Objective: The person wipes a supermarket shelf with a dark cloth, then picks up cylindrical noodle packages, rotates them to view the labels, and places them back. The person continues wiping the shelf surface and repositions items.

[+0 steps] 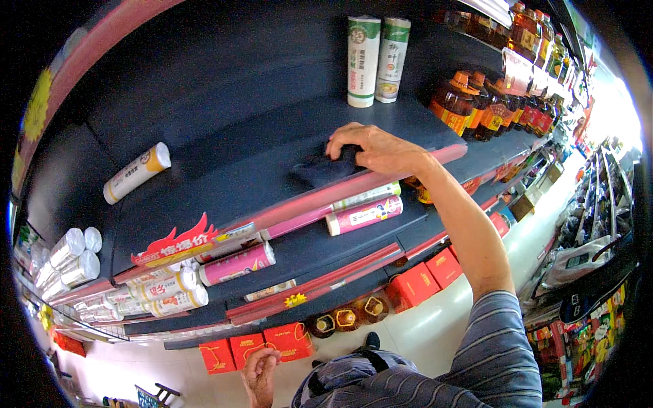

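Note:
My right hand (370,145) reaches over the front edge of a dark shelf (245,173), fingers bent down onto a dark cloth (319,171) that lies against the shelf surface. Behind it, two wrapped rolls of dried noodles stand upright: a white and green one (363,64) and a slimmer one (393,61). Another noodle roll with a yellow end (136,173) lies on its side further left. Low in the view hangs my left hand (261,372), its fingers curled with nothing visible in them, in front of red gift boxes (247,352).
A pink price rail (306,204) edges the shelf, with a red flame-shaped sign (176,242) rising from it. Pink noodle rolls (365,215) lie one level below. Large oil bottles (454,104) crowd the right. Several bottles (375,308) and red boxes (413,285) stand near the floor.

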The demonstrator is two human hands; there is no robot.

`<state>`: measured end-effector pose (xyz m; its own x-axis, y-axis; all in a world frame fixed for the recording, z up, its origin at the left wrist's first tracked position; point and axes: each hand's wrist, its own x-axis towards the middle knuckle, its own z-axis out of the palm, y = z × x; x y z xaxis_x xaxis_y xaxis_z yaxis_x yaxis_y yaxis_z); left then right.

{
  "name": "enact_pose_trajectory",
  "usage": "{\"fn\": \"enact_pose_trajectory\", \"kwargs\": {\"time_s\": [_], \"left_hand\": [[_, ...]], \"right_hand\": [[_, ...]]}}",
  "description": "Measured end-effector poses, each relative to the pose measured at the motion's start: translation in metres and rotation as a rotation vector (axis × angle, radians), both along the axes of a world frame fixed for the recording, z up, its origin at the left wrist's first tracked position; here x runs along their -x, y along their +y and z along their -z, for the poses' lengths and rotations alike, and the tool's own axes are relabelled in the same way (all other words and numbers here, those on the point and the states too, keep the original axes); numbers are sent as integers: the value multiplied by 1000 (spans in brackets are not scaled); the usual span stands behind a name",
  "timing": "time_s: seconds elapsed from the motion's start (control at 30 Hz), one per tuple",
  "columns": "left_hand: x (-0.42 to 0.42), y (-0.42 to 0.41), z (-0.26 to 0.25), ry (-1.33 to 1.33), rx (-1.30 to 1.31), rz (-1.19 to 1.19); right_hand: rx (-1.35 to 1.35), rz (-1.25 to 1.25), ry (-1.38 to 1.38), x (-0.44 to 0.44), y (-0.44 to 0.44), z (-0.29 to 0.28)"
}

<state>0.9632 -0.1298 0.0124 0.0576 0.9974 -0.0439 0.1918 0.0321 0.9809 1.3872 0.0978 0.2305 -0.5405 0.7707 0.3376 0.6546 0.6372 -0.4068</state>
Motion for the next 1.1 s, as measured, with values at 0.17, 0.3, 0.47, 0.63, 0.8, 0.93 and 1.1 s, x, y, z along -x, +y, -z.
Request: {"fn": "enact_pose_trajectory", "kwargs": {"time_s": [0.17, 0.3, 0.47, 0.63, 0.8, 0.93, 1.1], "left_hand": [[-52, -3, 12, -197, 56, -28], [-95, -8, 7, -191, 85, -38], [-128, -18, 10, -259, 163, -23], [-146, -15, -4, -207, 196, 51], [-150, -2, -22, -97, 123, 43], [-135, 13, -13, -94, 93, 114], [-129, 39, -38, -129, 45, 191]], "right_hand": [[-39, 161, -60, -101, 4, 3], [-47, 233, -64, -187, 6, 3], [-359, 631, 64, -249, 30, 14], [-216, 715, -178, -229, 57, 29], [-238, 755, -243, -190, 15, 21], [-196, 680, -234, -168, -25, 7], [-65, 462, 12, -142, -56, 0]]}}
